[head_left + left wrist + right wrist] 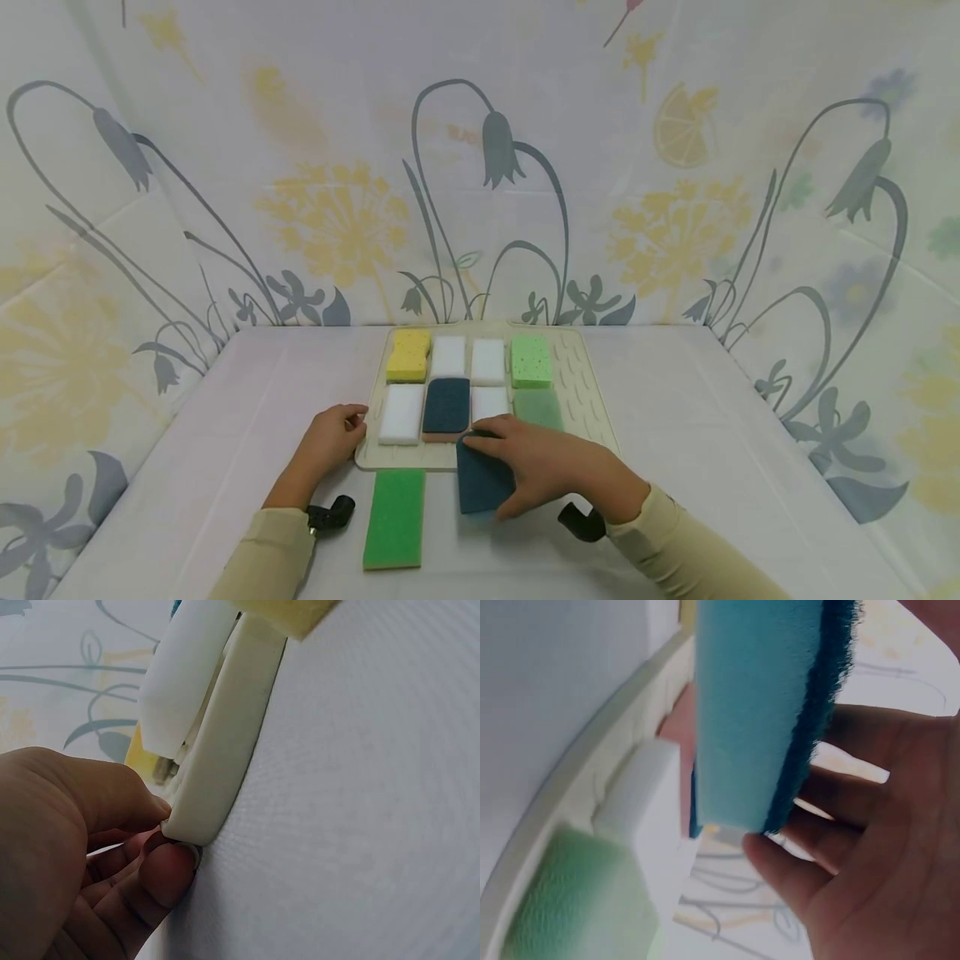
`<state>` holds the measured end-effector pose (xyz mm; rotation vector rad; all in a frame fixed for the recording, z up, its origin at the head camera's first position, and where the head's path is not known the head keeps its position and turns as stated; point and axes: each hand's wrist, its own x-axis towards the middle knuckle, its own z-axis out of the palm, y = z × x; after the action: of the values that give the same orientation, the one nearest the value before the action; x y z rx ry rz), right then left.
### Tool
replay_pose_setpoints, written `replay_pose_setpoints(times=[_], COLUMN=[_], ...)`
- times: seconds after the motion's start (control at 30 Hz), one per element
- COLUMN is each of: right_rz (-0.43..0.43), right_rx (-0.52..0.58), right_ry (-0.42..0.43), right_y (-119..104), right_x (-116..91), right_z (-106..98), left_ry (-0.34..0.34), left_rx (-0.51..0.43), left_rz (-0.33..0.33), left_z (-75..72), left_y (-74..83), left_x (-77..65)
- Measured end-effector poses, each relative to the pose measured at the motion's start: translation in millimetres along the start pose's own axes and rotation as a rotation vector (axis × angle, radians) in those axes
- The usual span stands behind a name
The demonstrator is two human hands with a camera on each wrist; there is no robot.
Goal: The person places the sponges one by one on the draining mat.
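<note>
A cream tray [581, 383] with rounded corners lies at mid-table, holding sponges in two rows. My left hand [330, 442] pinches the tray's left edge between thumb and fingertip, as the left wrist view shows at its pale rim [225, 750]. In my right hand [555, 462] is a blue sponge [483, 479] with a dark scouring side, gripped by its edges between thumb and fingers. It overlaps the tray's front edge in the head view, dark side up. The right wrist view shows its light blue foam [757, 712].
On the tray are a yellow sponge [408, 354], several white blocks [400, 414], a dark-topped pink sponge [447, 406], a speckled light green sponge [531, 361] and a green one [538, 408]. A bright green scouring sponge [395, 518] lies in front of it. Patterned cloth [480, 167] stands behind.
</note>
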<state>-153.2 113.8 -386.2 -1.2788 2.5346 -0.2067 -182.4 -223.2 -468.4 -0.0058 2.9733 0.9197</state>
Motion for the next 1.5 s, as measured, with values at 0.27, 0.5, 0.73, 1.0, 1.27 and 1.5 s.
replay_pose_setpoints(times=[0.27,0.5,0.73,1.0,1.27,1.5], right_rz=[0.038,0.066,0.096,0.118,0.121,0.16], right_rx=[-0.012,-0.012,0.0,0.016,0.025,0.027], right_ry=[0.103,0.166,0.203,0.25,0.286,0.323], right_y=[18,32,50,70,89,110], right_x=[-9,-14,-15,-16,-19,-19], right_z=[-10,-17,-18,-23,-27,-28], left_ry=[0.008,0.001,-0.003,0.003,0.005,0.018], left_rx=[0.0,0.0,-0.005,-0.003,-0.014,-0.004], left_rz=[0.011,-0.005,-0.009,-0.011,-0.02,-0.015], left_z=[0.2,1.7,2.9,2.1,1.8,2.3], left_y=[0.6,-1.0,-4.2,-2.4,-1.1,-2.5], left_x=[0.6,0.1,-1.7,-0.6,-1.8,-2.1])
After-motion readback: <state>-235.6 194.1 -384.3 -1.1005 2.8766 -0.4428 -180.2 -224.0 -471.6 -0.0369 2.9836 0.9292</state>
